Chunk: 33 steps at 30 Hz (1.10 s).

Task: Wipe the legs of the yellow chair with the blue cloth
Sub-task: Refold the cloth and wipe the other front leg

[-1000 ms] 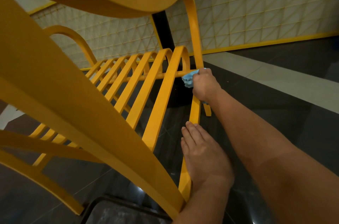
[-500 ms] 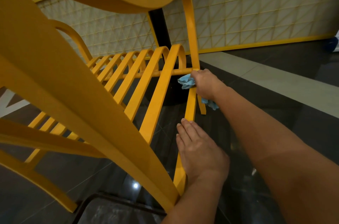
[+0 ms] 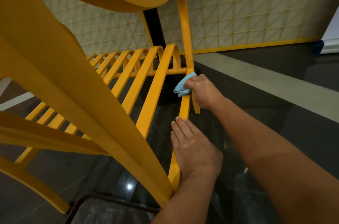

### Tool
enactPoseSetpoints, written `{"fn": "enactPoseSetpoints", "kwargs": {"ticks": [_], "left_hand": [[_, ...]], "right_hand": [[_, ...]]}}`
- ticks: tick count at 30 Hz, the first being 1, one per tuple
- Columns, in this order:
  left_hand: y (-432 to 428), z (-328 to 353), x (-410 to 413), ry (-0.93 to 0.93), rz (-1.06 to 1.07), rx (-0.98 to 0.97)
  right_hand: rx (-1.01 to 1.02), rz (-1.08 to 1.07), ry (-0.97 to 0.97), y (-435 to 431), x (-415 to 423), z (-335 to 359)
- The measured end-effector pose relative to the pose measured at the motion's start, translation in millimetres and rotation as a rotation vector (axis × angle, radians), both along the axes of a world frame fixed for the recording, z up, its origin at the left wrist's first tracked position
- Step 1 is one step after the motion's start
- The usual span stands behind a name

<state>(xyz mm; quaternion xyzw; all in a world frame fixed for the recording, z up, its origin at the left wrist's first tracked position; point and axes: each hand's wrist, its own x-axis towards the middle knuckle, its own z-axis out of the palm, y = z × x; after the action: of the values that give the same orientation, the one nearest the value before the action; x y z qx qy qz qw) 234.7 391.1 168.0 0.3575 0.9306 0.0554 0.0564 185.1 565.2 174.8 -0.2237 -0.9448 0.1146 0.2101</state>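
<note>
Dark glossy floor tiles [image 3: 275, 123] run back to a cream lattice wall [image 3: 256, 13] with a yellow strip along its base. Filling the left and middle of the view, the yellow chair [image 3: 55, 58] lies tilted, its slats fanning away and one slim leg [image 3: 185, 108] running along its right edge. On that leg's near part the left hand [image 3: 194, 150] rests flat, fingers straight and together, holding nothing. Farther along, the right hand [image 3: 203, 91] curls around the same leg and grips the bunched blue cloth [image 3: 181, 87], pressing it against the leg just below the crossbar.
</note>
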Motion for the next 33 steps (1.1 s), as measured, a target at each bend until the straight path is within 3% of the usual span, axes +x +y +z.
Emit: {"fn": "enactPoseSetpoints", "kwargs": {"ticks": [16, 19, 22, 29, 33], "left_hand": [[-0.8, 1.9, 1.8, 0.031, 0.001, -0.006], [-0.4, 1.4, 1.3, 0.042, -0.001, -0.003], [-1.1, 0.8, 1.0, 0.042, 0.002, 0.019], [-2.9, 1.9, 1.9, 0.087, -0.001, 0.044], [-5.2, 4.0, 2.9, 0.09, -0.016, 0.049]], "right_hand": [[-0.014, 0.071, -0.246, -19.4, 18.1, 16.6], [-0.048, 0.059, -0.187, -25.4, 18.6, 19.3], [0.026, 0.053, -0.272, -36.0, 21.3, 19.5], [-0.013, 0.032, -0.272, -48.7, 28.4, 29.6], [-0.006, 0.048, -0.39, -57.8, 30.6, 39.6]]}}
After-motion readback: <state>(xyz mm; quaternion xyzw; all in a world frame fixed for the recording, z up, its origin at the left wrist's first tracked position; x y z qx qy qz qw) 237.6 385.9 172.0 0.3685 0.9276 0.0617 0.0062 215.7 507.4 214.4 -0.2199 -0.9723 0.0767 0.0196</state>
